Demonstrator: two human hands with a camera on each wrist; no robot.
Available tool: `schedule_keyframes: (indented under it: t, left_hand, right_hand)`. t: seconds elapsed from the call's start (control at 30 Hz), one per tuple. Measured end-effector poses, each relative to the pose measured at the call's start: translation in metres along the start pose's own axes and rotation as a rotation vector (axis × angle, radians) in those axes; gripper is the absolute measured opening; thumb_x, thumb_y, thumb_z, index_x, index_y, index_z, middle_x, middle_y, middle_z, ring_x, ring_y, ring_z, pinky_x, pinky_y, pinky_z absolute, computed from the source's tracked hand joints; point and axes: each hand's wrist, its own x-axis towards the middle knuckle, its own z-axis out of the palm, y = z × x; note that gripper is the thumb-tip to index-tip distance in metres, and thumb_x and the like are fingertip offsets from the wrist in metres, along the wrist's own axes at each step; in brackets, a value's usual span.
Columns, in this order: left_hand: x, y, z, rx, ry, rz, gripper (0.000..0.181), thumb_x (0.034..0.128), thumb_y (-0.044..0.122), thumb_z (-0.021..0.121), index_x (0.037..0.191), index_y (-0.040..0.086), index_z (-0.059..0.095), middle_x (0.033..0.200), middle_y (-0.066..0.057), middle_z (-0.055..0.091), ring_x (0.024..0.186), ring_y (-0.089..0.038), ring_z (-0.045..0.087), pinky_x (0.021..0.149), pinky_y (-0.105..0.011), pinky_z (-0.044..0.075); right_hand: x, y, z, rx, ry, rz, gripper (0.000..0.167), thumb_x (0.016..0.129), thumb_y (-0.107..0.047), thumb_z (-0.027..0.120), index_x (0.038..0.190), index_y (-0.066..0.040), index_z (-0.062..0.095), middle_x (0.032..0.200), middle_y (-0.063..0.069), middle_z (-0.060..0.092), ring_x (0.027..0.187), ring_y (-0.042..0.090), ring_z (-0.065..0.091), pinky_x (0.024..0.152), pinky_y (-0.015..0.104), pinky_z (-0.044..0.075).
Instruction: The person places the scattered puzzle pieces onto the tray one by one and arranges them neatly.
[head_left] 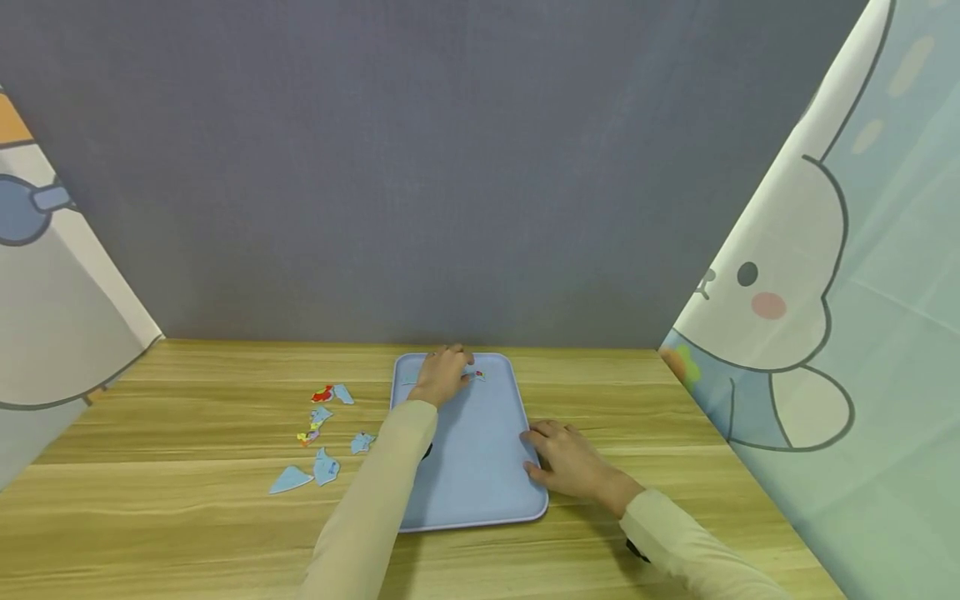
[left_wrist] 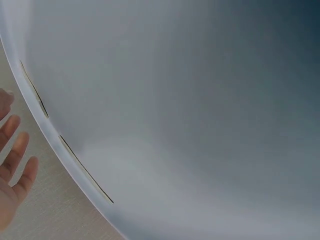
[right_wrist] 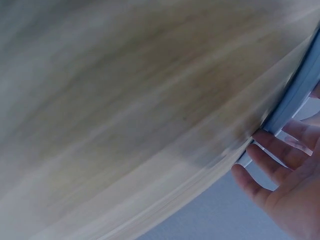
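Note:
A light blue tray [head_left: 480, 467] lies on the wooden table. Over its far end is my left hand [head_left: 444, 375], fingers spread loosely beside small puzzle pieces [head_left: 481, 376] near the far rim; whether it touches one cannot be told. In the left wrist view the left hand [left_wrist: 15, 165] shows relaxed fingers at the edge, and two thin pieces [left_wrist: 85, 170] lie along the tray's rim. My right hand [head_left: 573, 462] rests at the tray's right edge, fingertips on the rim. The right wrist view shows the right hand [right_wrist: 290, 175] with extended fingers against the tray's side [right_wrist: 295, 95].
Left of the tray, several loose puzzle pieces lie on the table [head_left: 187, 467], among them a red one [head_left: 322, 394], a blue triangular one [head_left: 290, 479] and another blue one [head_left: 362, 442]. A grey partition [head_left: 420, 183] stands behind, with printed cloths at both sides.

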Motion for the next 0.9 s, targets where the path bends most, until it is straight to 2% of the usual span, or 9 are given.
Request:
schedule_keyframes:
  t: [0.37,0.53,0.73,0.9]
  left_hand:
    - [-0.001,-0.002,-0.003,-0.011,-0.019,0.024,0.029,0.0794,0.021,0.070,0.108,0.015,0.066,0.114,-0.003,0.062,0.104,-0.027,0.057,0.087,-0.043,0.048]
    - [-0.003,-0.006,-0.006,-0.021,-0.023,0.053,0.030,0.0795,0.021,0.070,0.108,0.014,0.066,0.113,-0.003,0.063,0.102,-0.026,0.058,0.086,-0.039,0.049]
    - [-0.007,-0.013,-0.017,-0.030,-0.027,0.102,0.031,0.0773,0.020,0.072,0.107,0.011,0.066,0.110,-0.004,0.064,0.103,-0.025,0.059,0.089,-0.035,0.047]
    - [-0.014,-0.021,-0.028,-0.013,-0.061,0.096,0.031,0.0787,0.019,0.070,0.109,0.012,0.065,0.114,-0.003,0.062,0.106,-0.026,0.056,0.088,-0.035,0.048]
  right_hand:
    - [0.002,0.001,0.001,-0.001,-0.002,-0.001,0.042,0.084,-0.033,0.060,0.116,-0.005,0.059,0.120,0.013,0.058,0.113,0.028,0.053,0.087,0.049,0.047]
    - [0.003,0.001,0.001,0.001,-0.012,0.003,0.042,0.085,-0.034,0.060,0.117,-0.006,0.059,0.121,0.013,0.057,0.114,0.028,0.052,0.088,0.049,0.047]
    - [0.004,0.001,0.000,0.007,-0.017,0.005,0.044,0.085,-0.033,0.061,0.118,-0.005,0.058,0.122,0.015,0.057,0.114,0.030,0.052,0.088,0.051,0.046]
    - [0.004,0.001,0.000,0.001,-0.020,0.010,0.044,0.085,-0.034,0.060,0.118,-0.005,0.058,0.122,0.014,0.056,0.114,0.029,0.052,0.088,0.051,0.046]
